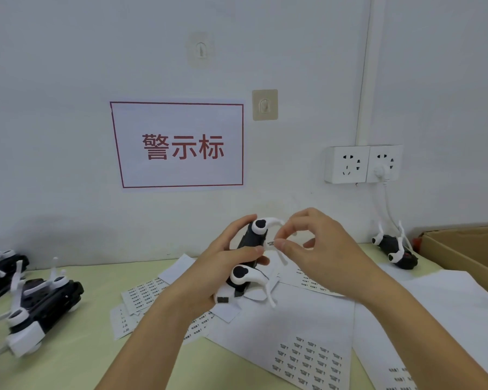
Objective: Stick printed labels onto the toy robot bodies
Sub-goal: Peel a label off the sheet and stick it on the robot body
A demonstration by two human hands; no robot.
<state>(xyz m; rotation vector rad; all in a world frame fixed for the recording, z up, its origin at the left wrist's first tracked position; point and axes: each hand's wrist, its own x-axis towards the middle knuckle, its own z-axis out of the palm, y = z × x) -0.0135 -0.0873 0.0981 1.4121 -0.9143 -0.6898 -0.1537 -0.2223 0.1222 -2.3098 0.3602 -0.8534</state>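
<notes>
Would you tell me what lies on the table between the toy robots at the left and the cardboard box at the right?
In the head view, label sheets lie scattered between the toy robots and cardboard box.

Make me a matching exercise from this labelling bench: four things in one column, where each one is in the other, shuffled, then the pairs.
Things
1. small printed label
2. held toy robot body
3. cardboard box
4. white plug

Places
A. at the table's far right edge
B. pinched in the right hand fingertips
C. in the right wall socket
D. gripped in the left hand, above the label sheets

Pairs: 1-B, 2-D, 3-A, 4-C
</notes>
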